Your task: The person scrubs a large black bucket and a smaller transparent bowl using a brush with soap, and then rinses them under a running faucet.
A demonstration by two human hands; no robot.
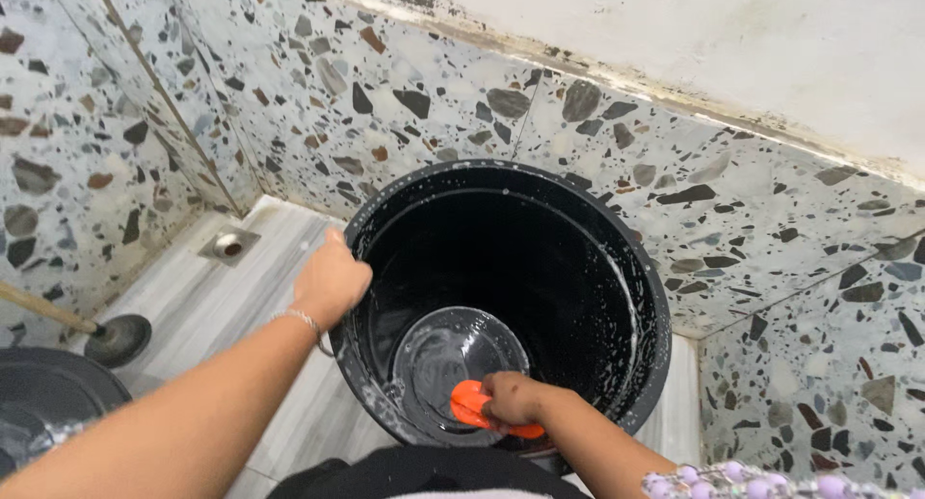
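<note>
1. Gripping the near-left rim of the black bucket (617, 268): left hand (330, 283), fingers curled over the edge, silver bracelet (301, 320) at the wrist.
2. Reaching down inside the bucket: right hand (513, 398), clenched around an orange scrubber (469, 403), pressed against the near inner wall close to the bottom.
3. Standing upright on the grey striped floor (222, 297), set in a corner against the speckled terrazzo wall (405, 104): the bucket itself, soapy white streaks along rim and inner wall, pale round bottom showing.
4. Lying on the floor at far left: plunger (116, 337), dark rubber cup, wooden handle running off the left edge.
5. Set into the floor at the far corner: square metal drain (229, 245), well apart from the bucket.
6. Showing at bottom left, only partly in view: dark round lid or basin (43, 398); cannot tell which.
7. Showing at bottom right: purple beaded trim (752, 482) on the right sleeve.
</note>
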